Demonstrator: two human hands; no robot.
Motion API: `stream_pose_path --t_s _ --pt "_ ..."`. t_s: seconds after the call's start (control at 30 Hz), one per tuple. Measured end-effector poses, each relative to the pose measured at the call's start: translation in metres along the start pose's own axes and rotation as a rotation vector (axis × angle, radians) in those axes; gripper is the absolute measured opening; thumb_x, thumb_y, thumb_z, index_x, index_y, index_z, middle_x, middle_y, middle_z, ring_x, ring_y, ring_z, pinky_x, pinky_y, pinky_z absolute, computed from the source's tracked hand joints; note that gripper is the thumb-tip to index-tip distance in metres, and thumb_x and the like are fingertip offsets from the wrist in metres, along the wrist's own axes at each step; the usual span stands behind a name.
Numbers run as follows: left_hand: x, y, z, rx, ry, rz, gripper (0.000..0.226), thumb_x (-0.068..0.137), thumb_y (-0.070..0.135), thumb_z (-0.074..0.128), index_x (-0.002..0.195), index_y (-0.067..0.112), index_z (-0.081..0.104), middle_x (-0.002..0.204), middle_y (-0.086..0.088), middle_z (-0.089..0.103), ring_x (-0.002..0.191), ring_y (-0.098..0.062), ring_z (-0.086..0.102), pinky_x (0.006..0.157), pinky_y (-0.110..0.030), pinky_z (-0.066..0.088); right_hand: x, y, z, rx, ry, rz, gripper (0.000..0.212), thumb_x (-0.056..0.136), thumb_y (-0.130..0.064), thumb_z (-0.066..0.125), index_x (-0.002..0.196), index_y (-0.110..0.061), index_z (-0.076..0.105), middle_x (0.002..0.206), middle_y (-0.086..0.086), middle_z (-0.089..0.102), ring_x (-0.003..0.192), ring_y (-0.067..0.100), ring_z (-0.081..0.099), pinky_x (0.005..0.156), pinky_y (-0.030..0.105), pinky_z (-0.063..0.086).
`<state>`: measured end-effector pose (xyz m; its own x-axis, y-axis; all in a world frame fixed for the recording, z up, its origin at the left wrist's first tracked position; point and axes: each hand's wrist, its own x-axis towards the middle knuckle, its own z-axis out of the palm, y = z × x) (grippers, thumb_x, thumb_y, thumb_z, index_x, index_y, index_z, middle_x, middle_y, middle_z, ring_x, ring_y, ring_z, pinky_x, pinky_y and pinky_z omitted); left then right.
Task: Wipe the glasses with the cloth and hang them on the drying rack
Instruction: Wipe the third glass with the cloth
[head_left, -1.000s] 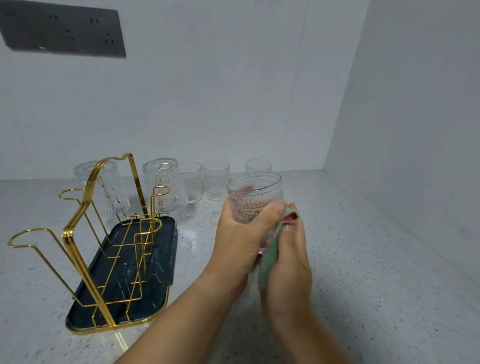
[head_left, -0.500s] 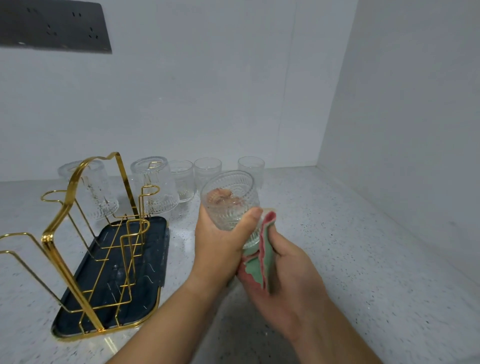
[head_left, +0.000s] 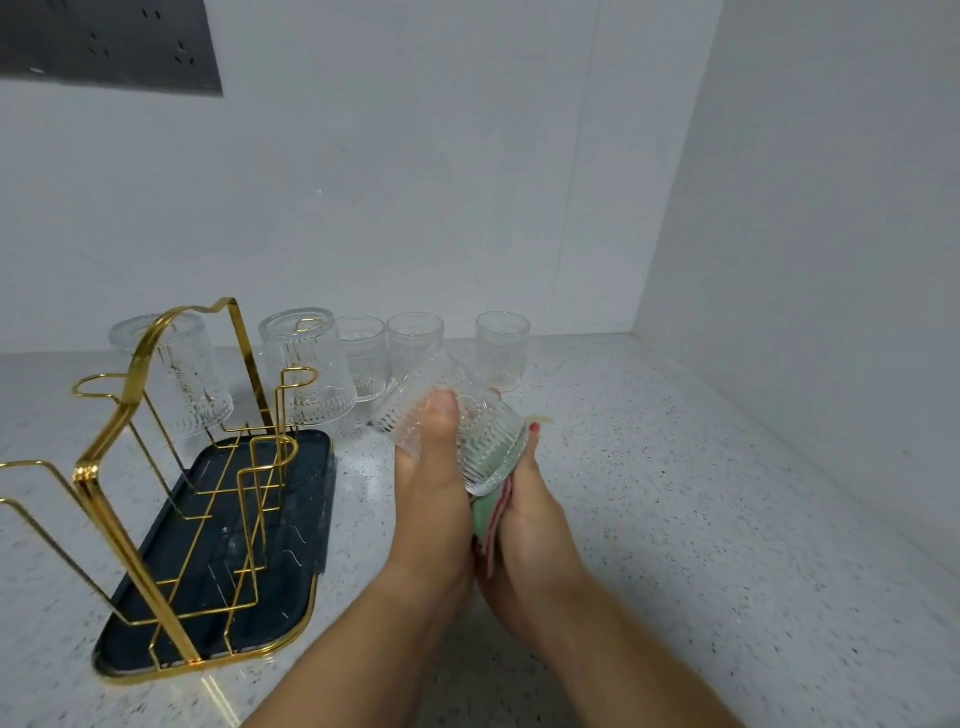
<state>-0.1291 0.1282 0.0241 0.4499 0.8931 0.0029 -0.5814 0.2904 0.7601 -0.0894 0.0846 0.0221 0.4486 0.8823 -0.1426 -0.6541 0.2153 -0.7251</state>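
My left hand (head_left: 434, 499) grips a ribbed clear glass (head_left: 485, 441) above the counter, tipped with its base away from me and its mouth toward my right hand. My right hand (head_left: 535, 525) holds a green cloth with a red edge (head_left: 491, 517) against the glass's mouth. The gold wire drying rack (head_left: 130, 467) stands on its dark tray (head_left: 306, 525) to the left. Two glasses hang upside down on its far prongs, one at the left (head_left: 179, 374) and one at the right (head_left: 311, 374).
Three more glasses stand upright along the back wall, one next to the rack (head_left: 363, 356), one in the middle (head_left: 415, 343) and one further right (head_left: 503, 348). A wall closes the counter on the right. A dark socket panel (head_left: 109, 47) is on the wall, upper left.
The glass has been turned from upright to tipped over, its mouth now against the cloth. My right hand has shifted under the glass with the cloth.
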Motion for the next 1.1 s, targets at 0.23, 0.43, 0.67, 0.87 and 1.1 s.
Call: stream_pose_path --t_s 0.23,0.43,0.67,0.87,1.1 --pt "0.008 0.003 -0.004 0.132 -0.063 0.105 0.042 0.087 0.051 0.072 0.105 0.012 0.067 0.081 0.006 0.076 0.074 -0.011 0.075 0.061 -0.022 0.059 -0.016 0.013 -0.010 -0.056 0.008 -0.048 0.049 0.107 -0.048 0.037 0.117 -0.023 0.078 0.118 0.000 0.078 0.113 0.012 0.072 0.108 0.037 0.048" --pt "0.006 -0.001 -0.003 0.122 -0.110 0.178 0.044 0.078 0.048 0.083 0.101 0.015 0.065 0.089 -0.004 0.070 0.083 -0.018 0.072 0.072 -0.030 0.060 -0.028 -0.002 -0.014 -0.035 -0.004 -0.205 0.028 0.102 -0.017 0.062 0.127 -0.006 0.066 0.118 0.013 0.075 0.102 -0.020 0.062 0.087 0.002 0.048" --pt "-0.002 -0.002 -0.006 0.127 -0.174 0.152 0.057 0.084 0.040 0.071 0.130 0.007 0.067 0.119 -0.009 0.079 0.110 -0.023 0.077 0.087 -0.031 0.063 0.001 -0.032 0.013 -0.016 0.089 -0.184 0.048 0.106 -0.046 0.044 0.127 -0.010 0.070 0.119 0.013 0.077 0.110 0.028 0.074 0.100 0.045 0.054" --pt "0.009 -0.002 -0.014 0.247 -0.147 0.237 0.030 0.090 0.015 0.076 0.114 -0.001 0.068 0.097 -0.006 0.079 0.092 -0.018 0.078 0.076 -0.026 0.061 0.001 -0.020 0.000 0.179 -0.013 0.064 0.066 0.104 -0.058 0.037 0.136 -0.007 0.065 0.132 0.018 0.069 0.125 0.034 0.066 0.116 0.046 0.041" --pt "0.014 0.002 -0.020 0.274 -0.133 0.270 0.038 0.077 0.034 0.084 0.099 0.010 0.064 0.080 0.004 0.067 0.077 -0.012 0.067 0.074 -0.029 0.058 -0.021 0.001 -0.004 0.011 0.022 0.065 0.062 0.104 -0.052 0.039 0.127 -0.002 0.068 0.131 0.026 0.067 0.123 0.033 0.067 0.115 0.048 0.045"
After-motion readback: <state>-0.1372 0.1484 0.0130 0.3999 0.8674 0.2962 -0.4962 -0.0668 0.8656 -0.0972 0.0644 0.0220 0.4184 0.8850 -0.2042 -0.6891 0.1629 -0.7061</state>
